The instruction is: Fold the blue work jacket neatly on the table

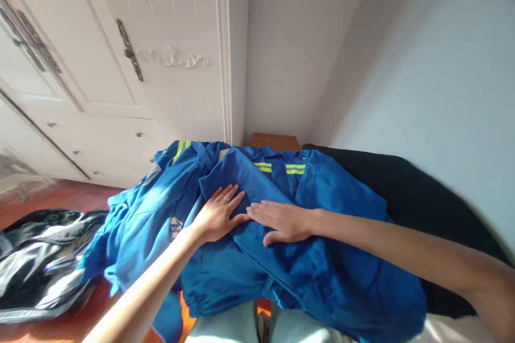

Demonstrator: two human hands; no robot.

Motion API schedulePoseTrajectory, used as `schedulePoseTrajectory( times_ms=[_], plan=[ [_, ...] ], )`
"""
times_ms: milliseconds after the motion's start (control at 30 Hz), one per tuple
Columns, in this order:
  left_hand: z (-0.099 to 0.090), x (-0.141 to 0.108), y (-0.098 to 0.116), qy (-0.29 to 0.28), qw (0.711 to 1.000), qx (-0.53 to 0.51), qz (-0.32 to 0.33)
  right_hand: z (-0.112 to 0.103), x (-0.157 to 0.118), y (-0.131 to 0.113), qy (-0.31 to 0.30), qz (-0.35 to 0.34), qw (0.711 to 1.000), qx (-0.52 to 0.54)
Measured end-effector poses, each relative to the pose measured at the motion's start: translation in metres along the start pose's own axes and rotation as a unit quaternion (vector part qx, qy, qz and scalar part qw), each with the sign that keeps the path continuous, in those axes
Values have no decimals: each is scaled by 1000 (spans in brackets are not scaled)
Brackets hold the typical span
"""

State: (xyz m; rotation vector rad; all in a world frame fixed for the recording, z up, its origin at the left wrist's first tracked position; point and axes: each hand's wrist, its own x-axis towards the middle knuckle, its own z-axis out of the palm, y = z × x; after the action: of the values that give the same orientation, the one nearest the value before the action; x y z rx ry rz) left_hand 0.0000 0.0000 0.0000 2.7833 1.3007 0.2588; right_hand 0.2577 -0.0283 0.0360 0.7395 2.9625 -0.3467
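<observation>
Blue fabric fills the middle — the jacket's sleeve folded across its front, the left hand open on top, the right hand flat beside it, fingers meeting. The blue jacket lies spread over the black surface, its outer edge hanging near the knees — while bare red floor shows out to the left.

White wardrobe, pale wall, sunlit reddish floor, apparently wooden
</observation>
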Motion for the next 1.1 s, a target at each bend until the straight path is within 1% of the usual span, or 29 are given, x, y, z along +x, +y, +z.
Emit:
schedulePoseTrajectory(
  times_ms=[100, 200, 300, 433, 500, 600, 667, 767, 833, 900, 967, 1033, 1100],
  plan=[
    [1, 3, 0, 15, 1000, -8, 2, 11, -51, -15, 10, 29, 999, -24],
    [2, 5, 0, 23, 1000, -12, 7, 20, -89, -35, 16, 58, 997, -48],
    [0, 6, 1, 16, 1000, -14, 1, 30, -115, -58, 21, 73, 994, -84],
    [-3, 7, 2, 9, 1000, -22, -9, 49, -138, -90, 51, 106, 979, -165],
    [-4, 7, 3, 9, 1000, -27, -8, 59, -142, -105, 78, 133, 968, -198],
    [-6, 7, 3, 15, 999, -40, -10, 73, -142, -121, 136, 142, 951, -237],
    [-8, 7, 4, 20, 998, -54, -15, 81, -138, -124, 184, 132, 941, -253],
    [-12, 4, 5, 35, 995, -93, -22, 87, -131, -119, 246, 97, 929, -258],
    [-14, 2, 6, 62, 989, -128, -34, 82, -128, -115, 271, 68, 928, -247],
    [-16, -1, 7, 99, 982, -155, -50, 68, -126, -116, 293, 59, 928, -221],
    [-17, -2, 7, 134, 975, -166, -59, 51, -126, -125, 323, 68, 925, -190],
    [-17, -3, 8, 158, 971, -171, -61, 40, -125, -140, 351, 72, 920, -160],
    [-18, -3, 8, 167, 967, -180, -62, 41, -121, -154, 355, 57, 923, -136]
  ],
)
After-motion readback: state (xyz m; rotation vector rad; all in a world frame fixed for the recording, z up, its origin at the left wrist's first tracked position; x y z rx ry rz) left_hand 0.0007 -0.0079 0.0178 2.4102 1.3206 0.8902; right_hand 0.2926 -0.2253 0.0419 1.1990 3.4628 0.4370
